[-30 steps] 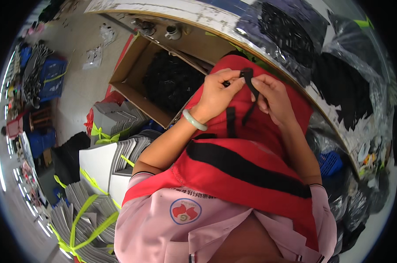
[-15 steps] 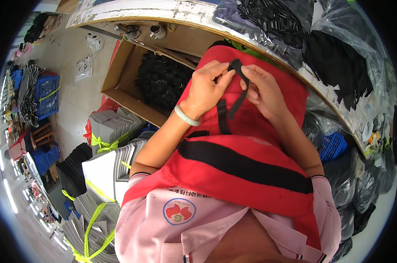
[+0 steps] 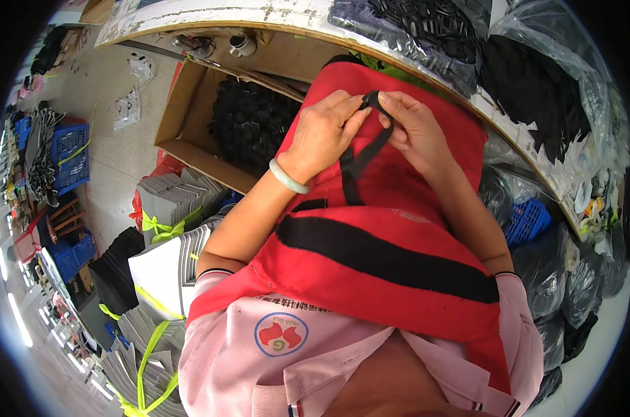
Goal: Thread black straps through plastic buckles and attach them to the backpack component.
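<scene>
While draped over the lap so the red fabric bag (image 3: pixel 391 229) lies flat and taut, black strap (image 3: pixel 362 149) pinched at its top end between left hand (image 3: pixel 322 132) and right hand (image 3: pixel 415 128), each grip pressed together, cardboard box (image 3: pixel 190 118) left of both.

Both hands are up on a red fabric bag (image 3: pixel 391 229) draped over the lap, with a wide black band across it. Left hand (image 3: pixel 323 132) and right hand (image 3: pixel 413 128) pinch the top of a black strap (image 3: pixel 362 156) between the fingertips, nearly touching each other. There's a pale green bangle (image 3: pixel 288 177) on the left wrist. Just left of the bag sits an open cardboard box (image 3: pixel 183 118) full of small black parts, and below the box are bundled grey stacks (image 3: pixel 172 201) tied with yellow-green tape. Right of the bag: dark plastic bags (image 3: pixel 572 278).
</scene>
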### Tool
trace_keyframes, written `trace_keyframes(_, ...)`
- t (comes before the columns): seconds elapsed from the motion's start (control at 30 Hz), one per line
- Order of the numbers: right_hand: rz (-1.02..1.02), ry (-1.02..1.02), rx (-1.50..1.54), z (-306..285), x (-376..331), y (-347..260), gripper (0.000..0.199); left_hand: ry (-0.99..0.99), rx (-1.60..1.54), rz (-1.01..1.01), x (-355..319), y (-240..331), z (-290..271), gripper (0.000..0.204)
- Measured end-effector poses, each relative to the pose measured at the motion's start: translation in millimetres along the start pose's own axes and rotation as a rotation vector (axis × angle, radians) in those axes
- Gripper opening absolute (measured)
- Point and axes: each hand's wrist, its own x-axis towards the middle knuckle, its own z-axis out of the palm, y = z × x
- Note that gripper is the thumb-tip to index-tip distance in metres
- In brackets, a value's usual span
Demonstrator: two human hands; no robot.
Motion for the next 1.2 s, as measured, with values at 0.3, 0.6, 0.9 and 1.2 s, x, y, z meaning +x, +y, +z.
trace_keyframes(0.3,-0.134,0.070,-0.234,-4,1,10,0.021,-0.030,-0.656,-0.420,-4,-7,2,0.015)
trace_keyframes(0.6,-0.742,0.158,-0.698,24,-26,-4,0.004,0.094,-0.993,-0.795,-1,-3,11,0.020)
trace_keyframes(0.9,-0.070,0.067,-0.726,1,-15,-6,0.019,0.083,-0.790,-0.659,-9,1,15,0.014)
trace_keyframes(1.2,-0.081,-0.007,-0.397,-2,-12,-5,0.020,0.032,-0.804,-0.463,-14,0,6,0.015)
